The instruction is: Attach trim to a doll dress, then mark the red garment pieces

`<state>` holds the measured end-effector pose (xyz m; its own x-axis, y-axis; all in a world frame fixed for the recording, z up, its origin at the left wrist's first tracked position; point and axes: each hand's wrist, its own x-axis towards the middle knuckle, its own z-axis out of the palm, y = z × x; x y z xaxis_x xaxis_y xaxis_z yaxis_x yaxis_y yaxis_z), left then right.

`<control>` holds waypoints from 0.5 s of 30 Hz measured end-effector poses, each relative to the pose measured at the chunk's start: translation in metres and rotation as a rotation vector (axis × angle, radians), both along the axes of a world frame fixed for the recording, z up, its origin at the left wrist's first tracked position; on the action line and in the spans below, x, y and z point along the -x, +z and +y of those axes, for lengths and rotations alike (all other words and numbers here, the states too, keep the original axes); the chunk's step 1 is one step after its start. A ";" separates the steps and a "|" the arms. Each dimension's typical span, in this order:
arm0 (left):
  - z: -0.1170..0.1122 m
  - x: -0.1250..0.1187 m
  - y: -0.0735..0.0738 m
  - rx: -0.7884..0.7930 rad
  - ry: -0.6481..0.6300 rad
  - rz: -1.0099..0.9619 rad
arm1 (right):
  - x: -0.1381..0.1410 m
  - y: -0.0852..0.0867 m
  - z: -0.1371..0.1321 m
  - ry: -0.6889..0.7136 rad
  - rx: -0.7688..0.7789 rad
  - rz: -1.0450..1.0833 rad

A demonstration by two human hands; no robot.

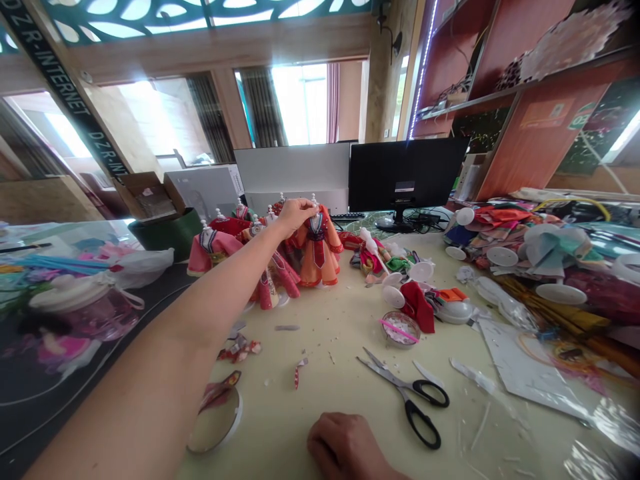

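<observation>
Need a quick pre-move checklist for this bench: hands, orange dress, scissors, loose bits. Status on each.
1. Left hand at the top of the orange dress: ok. Firmness of hold: cannot tell.
2. Orange dress standing upright: ok.
3. Right hand free of tools: cannot tell; it is curled on the table, palm hidden.
4. Scissors closed: not ok; blades slightly parted, lying beside the right hand and pointing away from the person.
5. Loose bits kept off the table: not ok; a red scrap and smaller bits lie about.
6. Pink stick off the small dish: not ok; it lies across it.
</observation>
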<state>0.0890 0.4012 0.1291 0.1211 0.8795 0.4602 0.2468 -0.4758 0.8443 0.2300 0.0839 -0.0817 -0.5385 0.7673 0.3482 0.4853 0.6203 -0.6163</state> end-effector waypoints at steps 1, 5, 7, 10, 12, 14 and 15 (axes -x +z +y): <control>0.000 0.000 0.001 -0.002 -0.002 0.002 | 0.000 0.000 0.000 0.001 -0.002 0.001; 0.000 0.001 0.002 -0.011 0.003 0.005 | 0.000 0.002 0.000 0.001 -0.011 -0.014; 0.001 0.001 0.002 -0.013 0.007 0.009 | 0.000 0.004 0.000 -0.001 -0.005 -0.024; 0.001 0.002 0.001 -0.015 0.014 0.020 | 0.000 0.005 0.000 -0.001 0.013 -0.035; 0.002 0.002 0.001 -0.019 0.022 0.029 | 0.000 0.005 0.000 0.000 0.024 -0.039; 0.002 0.002 0.001 -0.023 0.034 0.037 | 0.000 0.005 -0.001 0.003 0.032 -0.041; 0.001 0.002 0.001 -0.025 0.040 0.041 | 0.000 0.005 -0.001 0.003 0.035 -0.043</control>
<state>0.0867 0.4025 0.1303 0.1053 0.8725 0.4772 0.2998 -0.4854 0.8213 0.2302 0.0832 -0.0764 -0.5549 0.7769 0.2976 0.5096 0.6002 -0.6165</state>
